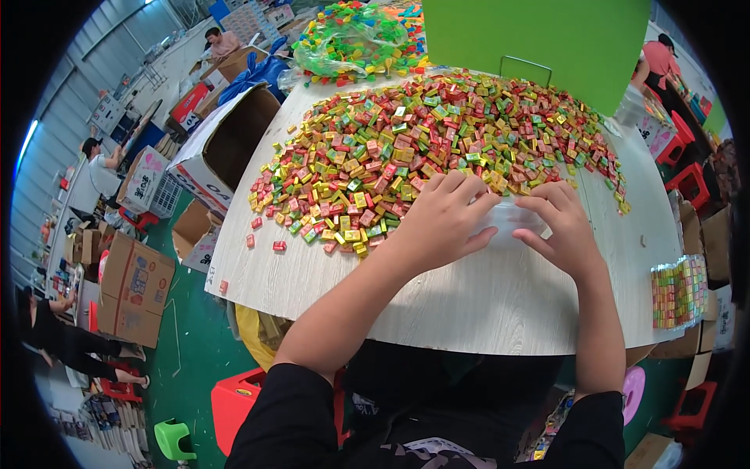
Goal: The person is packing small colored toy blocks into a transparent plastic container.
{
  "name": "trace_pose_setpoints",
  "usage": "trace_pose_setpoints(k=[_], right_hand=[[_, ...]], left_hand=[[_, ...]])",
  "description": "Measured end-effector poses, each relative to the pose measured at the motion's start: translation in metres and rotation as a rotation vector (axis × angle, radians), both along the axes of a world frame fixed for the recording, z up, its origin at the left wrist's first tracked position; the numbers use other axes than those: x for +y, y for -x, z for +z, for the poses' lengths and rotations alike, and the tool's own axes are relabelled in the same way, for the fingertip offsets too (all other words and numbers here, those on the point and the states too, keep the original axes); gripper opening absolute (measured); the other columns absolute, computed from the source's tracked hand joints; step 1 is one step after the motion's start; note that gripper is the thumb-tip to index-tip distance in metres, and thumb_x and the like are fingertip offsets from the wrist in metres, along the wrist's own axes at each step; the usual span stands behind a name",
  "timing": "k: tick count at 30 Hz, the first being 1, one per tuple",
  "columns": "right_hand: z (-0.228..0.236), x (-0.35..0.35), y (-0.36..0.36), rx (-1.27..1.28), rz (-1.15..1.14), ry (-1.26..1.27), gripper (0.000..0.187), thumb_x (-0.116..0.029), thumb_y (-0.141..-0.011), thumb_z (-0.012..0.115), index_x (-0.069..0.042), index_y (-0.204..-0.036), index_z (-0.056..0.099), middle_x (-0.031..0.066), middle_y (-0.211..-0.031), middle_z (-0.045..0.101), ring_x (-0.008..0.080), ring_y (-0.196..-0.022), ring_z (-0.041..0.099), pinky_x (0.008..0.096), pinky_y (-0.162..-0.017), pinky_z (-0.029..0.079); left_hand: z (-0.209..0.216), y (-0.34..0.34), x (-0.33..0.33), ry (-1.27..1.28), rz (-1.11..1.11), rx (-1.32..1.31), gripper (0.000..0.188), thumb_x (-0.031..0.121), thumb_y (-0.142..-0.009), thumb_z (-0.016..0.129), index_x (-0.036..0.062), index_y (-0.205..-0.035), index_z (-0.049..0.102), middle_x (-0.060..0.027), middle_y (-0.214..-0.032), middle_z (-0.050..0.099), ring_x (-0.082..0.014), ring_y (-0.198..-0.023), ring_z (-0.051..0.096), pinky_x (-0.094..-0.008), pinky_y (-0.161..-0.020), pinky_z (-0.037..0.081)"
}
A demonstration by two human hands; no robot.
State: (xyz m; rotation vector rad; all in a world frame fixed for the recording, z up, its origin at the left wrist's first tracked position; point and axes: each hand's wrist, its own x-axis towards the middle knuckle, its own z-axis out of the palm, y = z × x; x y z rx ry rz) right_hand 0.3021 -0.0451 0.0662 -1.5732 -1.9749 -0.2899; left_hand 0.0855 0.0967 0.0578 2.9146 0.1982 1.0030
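Between my two hands is a clear plastic container, standing on the table at the near edge of a big heap of small wrapped candies in red, yellow and green. My left hand grips its left side, with the fingers curled over the far rim and the thumb at the near side. On the opposite side my right hand holds it in the same way, fingers bent and thumb pointing inward. What lies inside the container is mostly hidden by my fingers.
The pale wooden table has a curved near edge. Behind the heap stand a bright green panel and a bag of colourful plastic pieces. An open carton is at the left, a packed clear tray at the right edge. Several people work further off.
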Motion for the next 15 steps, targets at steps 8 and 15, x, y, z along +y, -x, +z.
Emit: trace_pose_setpoints(k=[8, 15], right_hand=[[0.0012, -0.0002, 0.001, -0.002, -0.007, -0.004, 0.042, -0.029, -0.078, 0.086, -0.009, -0.113, 0.072, 0.0063, -0.107, 0.064, 0.0286, -0.104, 0.059, 0.0416, -0.093, 0.049], [0.0001, 0.0021, 0.0009, 0.007, -0.008, -0.017, 0.046, -0.03, -0.078, 0.086, -0.008, -0.116, 0.072, 0.0079, -0.109, 0.065, 0.0292, -0.106, 0.059, 0.0419, -0.095, 0.049]], left_hand=[[0.0002, -0.0005, -0.0003, -0.001, 0.006, 0.019, 0.039, 0.034, -0.087, 0.076, 0.0125, -0.118, 0.068, -0.0067, -0.112, 0.061, -0.0283, -0.109, 0.057, -0.0447, -0.097, 0.045], [-0.0007, 0.0003, 0.001, 0.0, 0.017, 0.018, 0.042, 0.036, -0.088, 0.075, 0.0132, -0.122, 0.066, -0.0071, -0.114, 0.061, -0.0291, -0.112, 0.057, -0.045, -0.099, 0.044]])
